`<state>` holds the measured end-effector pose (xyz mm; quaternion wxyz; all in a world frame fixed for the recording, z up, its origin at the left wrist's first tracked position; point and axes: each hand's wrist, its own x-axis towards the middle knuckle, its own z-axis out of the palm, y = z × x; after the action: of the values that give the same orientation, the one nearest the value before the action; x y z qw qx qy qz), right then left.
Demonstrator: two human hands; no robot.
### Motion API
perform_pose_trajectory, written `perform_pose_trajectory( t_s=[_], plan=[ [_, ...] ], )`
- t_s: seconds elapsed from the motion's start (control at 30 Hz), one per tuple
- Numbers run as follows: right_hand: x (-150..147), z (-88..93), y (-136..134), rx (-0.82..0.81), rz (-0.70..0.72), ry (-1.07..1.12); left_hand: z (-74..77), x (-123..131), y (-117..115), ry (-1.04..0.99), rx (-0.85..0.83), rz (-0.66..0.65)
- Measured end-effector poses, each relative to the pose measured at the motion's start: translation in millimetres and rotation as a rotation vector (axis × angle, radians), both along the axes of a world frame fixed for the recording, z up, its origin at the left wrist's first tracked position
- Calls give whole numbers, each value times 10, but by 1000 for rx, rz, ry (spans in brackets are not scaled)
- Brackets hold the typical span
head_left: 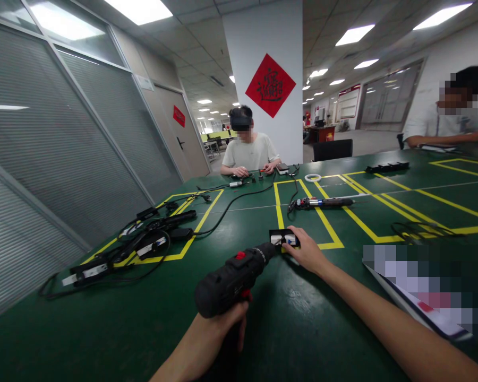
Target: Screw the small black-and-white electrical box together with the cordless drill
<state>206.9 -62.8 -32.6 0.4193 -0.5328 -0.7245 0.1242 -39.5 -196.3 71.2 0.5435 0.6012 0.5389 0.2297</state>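
Observation:
My left hand (pixel 219 329) is wrapped round the grip of a black cordless drill (pixel 233 278) with red switches. The drill points forward and to the right, its chuck close to a small black box-like part (pixel 278 233) with white and blue pieces in it. My right hand (pixel 306 250) grips that part from its right side, low over the green table. Whether the drill's tip touches the part, I cannot tell. The drill's lower end is hidden in shadow below my left hand.
Black devices with cables (pixel 143 241) lie at the left. A pen-shaped tool (pixel 322 202), a white ring (pixel 313 178) and a black rail (pixel 387 167) lie farther back. At the right are a cable coil (pixel 422 232) and a blurred flat item (pixel 418 286). Two people sit around the table (pixel 115 329).

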Motion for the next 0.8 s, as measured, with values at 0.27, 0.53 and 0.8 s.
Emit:
perform_pose_trajectory(
  t_s=[0.27,0.53,0.8],
  plan=[
    [-1,7,-5,2,6,7,52,29,13,20,10,-27],
    [7,11,-12,7,4,13,2,22,-2,17,30,16],
    [-5,-9,12,15,1,18,-30,-12,15,-2,7,13]
  ],
)
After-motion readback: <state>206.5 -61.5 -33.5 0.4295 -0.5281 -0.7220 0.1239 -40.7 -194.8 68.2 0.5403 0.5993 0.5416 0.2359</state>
